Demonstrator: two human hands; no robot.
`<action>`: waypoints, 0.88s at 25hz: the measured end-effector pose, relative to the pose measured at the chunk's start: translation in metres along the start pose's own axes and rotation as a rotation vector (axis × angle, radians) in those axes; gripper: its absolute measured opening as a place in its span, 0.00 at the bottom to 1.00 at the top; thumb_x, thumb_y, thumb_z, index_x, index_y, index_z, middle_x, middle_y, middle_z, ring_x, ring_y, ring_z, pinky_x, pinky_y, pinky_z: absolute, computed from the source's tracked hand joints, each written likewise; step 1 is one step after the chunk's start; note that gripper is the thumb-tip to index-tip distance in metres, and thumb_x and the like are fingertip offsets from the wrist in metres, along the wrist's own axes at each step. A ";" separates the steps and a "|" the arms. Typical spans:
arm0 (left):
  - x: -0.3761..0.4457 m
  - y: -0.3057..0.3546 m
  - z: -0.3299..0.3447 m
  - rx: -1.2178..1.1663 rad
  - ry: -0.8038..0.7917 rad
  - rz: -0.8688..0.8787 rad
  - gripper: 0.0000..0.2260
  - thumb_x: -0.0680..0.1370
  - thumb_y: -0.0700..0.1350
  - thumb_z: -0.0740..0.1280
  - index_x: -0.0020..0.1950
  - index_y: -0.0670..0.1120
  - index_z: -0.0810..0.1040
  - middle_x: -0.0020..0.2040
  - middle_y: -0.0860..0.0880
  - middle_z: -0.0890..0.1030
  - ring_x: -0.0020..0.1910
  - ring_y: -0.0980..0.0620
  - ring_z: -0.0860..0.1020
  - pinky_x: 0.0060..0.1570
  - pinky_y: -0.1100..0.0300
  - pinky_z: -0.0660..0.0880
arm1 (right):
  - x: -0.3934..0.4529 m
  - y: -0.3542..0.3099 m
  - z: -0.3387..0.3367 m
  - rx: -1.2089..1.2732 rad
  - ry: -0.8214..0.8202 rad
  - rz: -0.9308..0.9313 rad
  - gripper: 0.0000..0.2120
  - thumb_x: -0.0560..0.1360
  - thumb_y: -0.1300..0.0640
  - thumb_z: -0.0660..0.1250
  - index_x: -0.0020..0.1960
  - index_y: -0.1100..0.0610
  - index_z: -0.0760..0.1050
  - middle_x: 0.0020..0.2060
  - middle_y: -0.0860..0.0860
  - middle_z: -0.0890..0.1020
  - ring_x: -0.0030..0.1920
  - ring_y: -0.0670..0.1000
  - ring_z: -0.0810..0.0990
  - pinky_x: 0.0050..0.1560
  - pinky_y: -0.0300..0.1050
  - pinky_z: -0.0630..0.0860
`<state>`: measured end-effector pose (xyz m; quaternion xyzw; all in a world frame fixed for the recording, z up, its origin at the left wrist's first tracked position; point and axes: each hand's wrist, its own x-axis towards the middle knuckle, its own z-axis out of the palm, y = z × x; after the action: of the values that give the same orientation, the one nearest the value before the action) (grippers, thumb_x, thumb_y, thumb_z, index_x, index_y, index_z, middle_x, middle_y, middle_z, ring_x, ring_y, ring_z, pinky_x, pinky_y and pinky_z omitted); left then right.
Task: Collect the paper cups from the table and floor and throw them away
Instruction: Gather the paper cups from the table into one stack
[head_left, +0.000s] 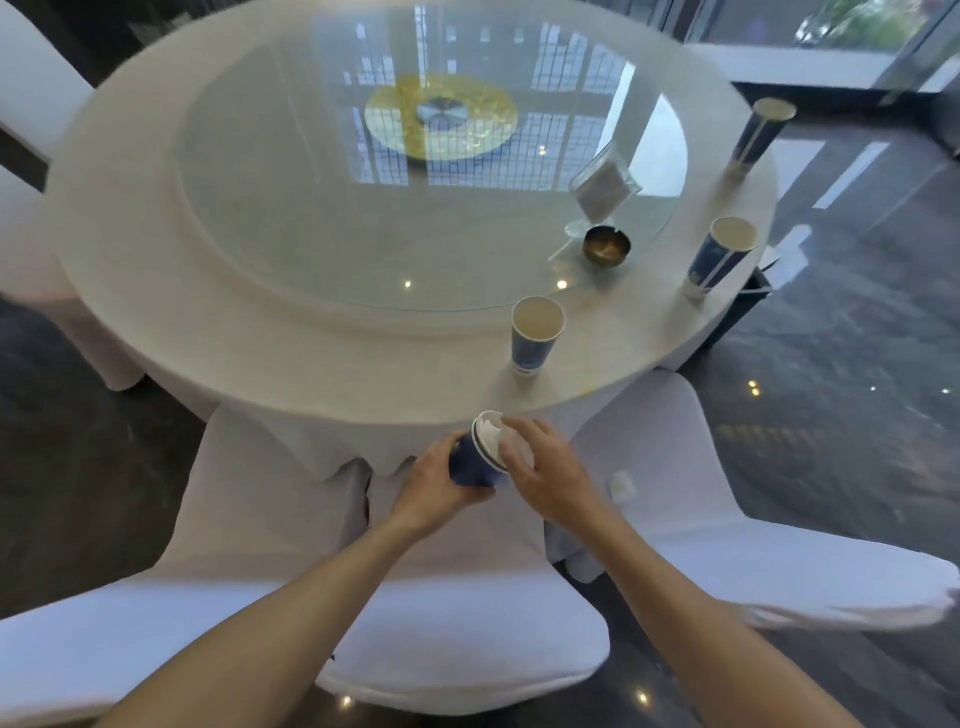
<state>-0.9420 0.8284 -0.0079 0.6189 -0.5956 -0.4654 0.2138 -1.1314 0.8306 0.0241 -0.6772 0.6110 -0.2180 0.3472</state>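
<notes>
My left hand (434, 486) grips a blue paper cup (475, 460) by its body, tilted with its mouth toward the table, just below the table's near edge. My right hand (545, 467) is at the cup's mouth, fingers on white crumpled paper (493, 434) stuffed inside it. Three more blue paper cups stand upright on the round white table (208, 322): one near the front edge (535, 338), one at the right edge (719, 257), one further back on the right (761, 132).
A glass turntable (363, 223) covers the table's middle, carrying a brass ashtray (606, 247) and a clear card holder (602, 189). White-covered chairs (415, 623) crowd the near side and left. A dark bin (748, 299) shows behind the table's right edge. A small white scrap (622, 486) lies on the right chair.
</notes>
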 end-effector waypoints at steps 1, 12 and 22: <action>-0.002 0.001 0.003 -0.008 -0.001 0.007 0.36 0.65 0.49 0.83 0.71 0.54 0.75 0.61 0.56 0.82 0.57 0.55 0.81 0.45 0.70 0.72 | -0.008 -0.003 -0.002 -0.021 0.034 -0.037 0.17 0.84 0.47 0.59 0.67 0.51 0.77 0.62 0.51 0.81 0.58 0.52 0.80 0.58 0.50 0.76; 0.000 0.005 0.043 0.000 -0.023 0.036 0.37 0.64 0.51 0.83 0.70 0.54 0.74 0.61 0.55 0.79 0.59 0.53 0.78 0.45 0.71 0.69 | -0.029 0.007 -0.039 0.030 -0.011 0.098 0.24 0.87 0.49 0.57 0.45 0.61 0.84 0.45 0.58 0.86 0.47 0.57 0.81 0.52 0.56 0.76; 0.030 0.024 0.079 -0.192 0.240 -0.141 0.34 0.60 0.58 0.84 0.60 0.63 0.72 0.59 0.62 0.82 0.57 0.58 0.81 0.49 0.58 0.81 | 0.109 0.070 -0.117 -0.044 0.012 0.041 0.53 0.69 0.42 0.80 0.82 0.57 0.54 0.75 0.57 0.65 0.74 0.55 0.66 0.68 0.43 0.65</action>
<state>-1.0250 0.8180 -0.0351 0.6870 -0.4735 -0.4567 0.3086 -1.2454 0.6993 0.0357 -0.6705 0.6316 -0.2015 0.3330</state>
